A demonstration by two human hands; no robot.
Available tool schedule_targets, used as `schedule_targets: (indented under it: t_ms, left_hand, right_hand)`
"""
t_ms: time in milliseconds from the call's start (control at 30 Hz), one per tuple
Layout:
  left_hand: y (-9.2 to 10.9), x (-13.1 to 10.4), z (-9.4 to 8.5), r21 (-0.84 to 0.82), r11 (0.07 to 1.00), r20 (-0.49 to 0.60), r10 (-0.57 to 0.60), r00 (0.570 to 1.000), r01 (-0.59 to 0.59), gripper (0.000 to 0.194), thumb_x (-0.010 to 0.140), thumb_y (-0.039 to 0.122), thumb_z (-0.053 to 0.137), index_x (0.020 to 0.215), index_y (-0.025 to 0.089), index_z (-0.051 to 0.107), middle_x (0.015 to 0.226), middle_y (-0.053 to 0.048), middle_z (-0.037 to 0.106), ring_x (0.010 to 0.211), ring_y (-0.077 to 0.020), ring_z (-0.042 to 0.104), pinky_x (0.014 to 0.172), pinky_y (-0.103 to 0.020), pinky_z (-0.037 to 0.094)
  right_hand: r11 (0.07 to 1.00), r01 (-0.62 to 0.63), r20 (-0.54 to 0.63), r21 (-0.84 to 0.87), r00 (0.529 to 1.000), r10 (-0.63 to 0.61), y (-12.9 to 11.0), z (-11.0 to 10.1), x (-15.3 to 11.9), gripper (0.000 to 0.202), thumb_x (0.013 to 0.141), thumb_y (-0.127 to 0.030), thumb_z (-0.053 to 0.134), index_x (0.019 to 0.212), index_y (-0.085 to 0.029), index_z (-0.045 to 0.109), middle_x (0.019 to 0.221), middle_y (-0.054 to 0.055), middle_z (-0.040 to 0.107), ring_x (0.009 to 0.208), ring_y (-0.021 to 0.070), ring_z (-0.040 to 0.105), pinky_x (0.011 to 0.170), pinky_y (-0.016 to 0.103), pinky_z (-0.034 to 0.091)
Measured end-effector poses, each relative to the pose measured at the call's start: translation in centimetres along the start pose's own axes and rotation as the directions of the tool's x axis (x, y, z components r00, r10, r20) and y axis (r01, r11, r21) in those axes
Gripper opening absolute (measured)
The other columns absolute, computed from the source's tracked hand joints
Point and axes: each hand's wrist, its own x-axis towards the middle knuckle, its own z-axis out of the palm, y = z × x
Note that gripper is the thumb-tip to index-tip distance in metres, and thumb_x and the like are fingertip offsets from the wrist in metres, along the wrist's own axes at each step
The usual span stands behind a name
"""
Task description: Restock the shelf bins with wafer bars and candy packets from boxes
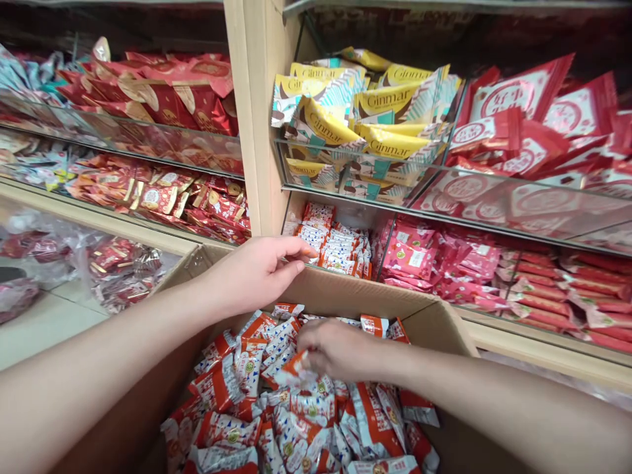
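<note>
A cardboard box [439, 316] full of small white-and-orange snack packets [230, 428] stands in front of me. Inside it, my right hand [340, 345] has its fingers closed around one snack packet [296, 370], blurred by motion. Over the box's far edge reaches my left hand [264, 270], loosely curved, thumb and forefinger slightly apart. Its fingertips are beside a low shelf compartment holding matching packets in rows [340, 243]. No held packet can be made out in the left hand, though its far fingers are hidden.
Yellow Ginmar packets [395, 102] fill the clear bin above, with red-and-white packets [513, 99] to its right. Pink packets [415, 257] lie in the lower compartment. A wooden upright [249, 118] divides the shelves. Plastic bags of snacks [118, 263] are at the left.
</note>
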Motion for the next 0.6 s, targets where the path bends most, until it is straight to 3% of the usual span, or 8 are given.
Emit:
schedule_targets:
  t_ms: [100, 167, 233, 300, 367, 500, 600]
  left_hand:
    - [0.5, -0.2, 0.1, -0.298, 0.953, -0.007, -0.057, 0.998, 0.053, 0.026, 0.082, 0.026, 0.046, 0.104, 0.017, 0.056, 0.093, -0.004, 0.066, 0.078, -0.0153, 0.061, 0.069, -0.027, 0.047]
    - [0.5, -0.5, 0.3, -0.462, 0.88, 0.114, -0.063, 0.992, 0.109, 0.038, 0.08, 0.031, 0.052, 0.115, 0.018, 0.047, 0.099, -0.006, 0.063, 0.077, -0.0155, 0.061, 0.065, -0.028, 0.048]
    - [0.3, -0.8, 0.7, -0.548, 0.815, 0.258, -0.048, 0.965, 0.187, 0.058, 0.075, 0.032, 0.06, 0.127, 0.023, 0.034, 0.104, -0.007, 0.062, 0.08, -0.0172, 0.062, 0.066, -0.029, 0.049]
    - [0.0, -0.8, 1.1, -0.594, 0.769, 0.314, -0.049, 0.948, 0.236, 0.07, 0.072, 0.028, 0.064, 0.131, 0.026, 0.025, 0.1, -0.006, 0.063, 0.084, -0.0191, 0.062, 0.07, -0.033, 0.048]
    - [-0.1, -0.6, 1.5, -0.632, 0.731, 0.291, -0.083, 0.953, 0.257, 0.07, 0.071, 0.024, 0.065, 0.13, 0.025, 0.026, 0.09, -0.004, 0.065, 0.079, -0.0191, 0.063, 0.07, -0.035, 0.048]
    - [0.4, 0.1, 1.5, -0.701, 0.661, 0.275, -0.095, 0.957, 0.268, 0.057, 0.068, 0.019, 0.066, 0.118, 0.018, 0.039, 0.081, -0.002, 0.065, 0.076, -0.0181, 0.063, 0.072, -0.035, 0.049]
    - [0.8, 0.1, 1.3, -0.672, 0.706, 0.267, -0.053, 0.962, 0.225, 0.038, 0.071, 0.018, 0.062, 0.106, 0.017, 0.047, 0.088, -0.003, 0.066, 0.084, -0.0179, 0.062, 0.078, -0.035, 0.048]
  right_hand:
    - [0.913, 0.016, -0.252, 0.407, 0.963, 0.095, -0.3, -3.0, -0.3, 0.008, 0.08, -0.023, 0.053, 0.076, -0.016, 0.052, 0.066, -0.002, 0.054, 0.059, 0.0106, 0.055, 0.056, 0.023, 0.044]
    - [0.76, 0.086, -0.344, 0.645, 0.92, 0.188, -0.6, -4.4, -0.6, 0.018, 0.079, -0.033, 0.055, 0.075, -0.017, 0.047, 0.063, -0.004, 0.053, 0.053, 0.0093, 0.056, 0.051, 0.022, 0.045]
    - [0.619, 0.142, -0.382, 0.772, 0.883, 0.274, -0.8, -5.2, -1.0, 0.027, 0.074, -0.039, 0.06, 0.073, -0.018, 0.043, 0.061, -0.004, 0.055, 0.051, 0.0093, 0.058, 0.049, 0.021, 0.046]
    - [0.545, 0.174, -0.399, 0.82, 0.857, 0.327, -0.9, -5.4, -1.3, 0.034, 0.07, -0.043, 0.064, 0.072, -0.019, 0.041, 0.058, -0.004, 0.057, 0.049, 0.0096, 0.059, 0.047, 0.02, 0.046]
    - [0.525, 0.187, -0.412, 0.83, 0.84, 0.353, -1.1, -5.5, -1.5, 0.036, 0.068, -0.045, 0.066, 0.07, -0.018, 0.041, 0.055, -0.004, 0.057, 0.047, 0.0092, 0.058, 0.046, 0.019, 0.046]
    - [0.579, 0.213, -0.493, 0.787, 0.781, 0.383, -1.2, -5.6, -1.7, 0.035, 0.069, -0.044, 0.066, 0.067, -0.017, 0.043, 0.052, -0.004, 0.056, 0.044, 0.0063, 0.052, 0.044, 0.017, 0.041]
    - [0.591, 0.261, -0.53, 0.763, 0.777, 0.341, -0.9, -5.8, -1.7, 0.031, 0.069, -0.042, 0.066, 0.074, -0.018, 0.047, 0.058, -0.004, 0.057, 0.05, 0.0068, 0.053, 0.049, 0.018, 0.042]
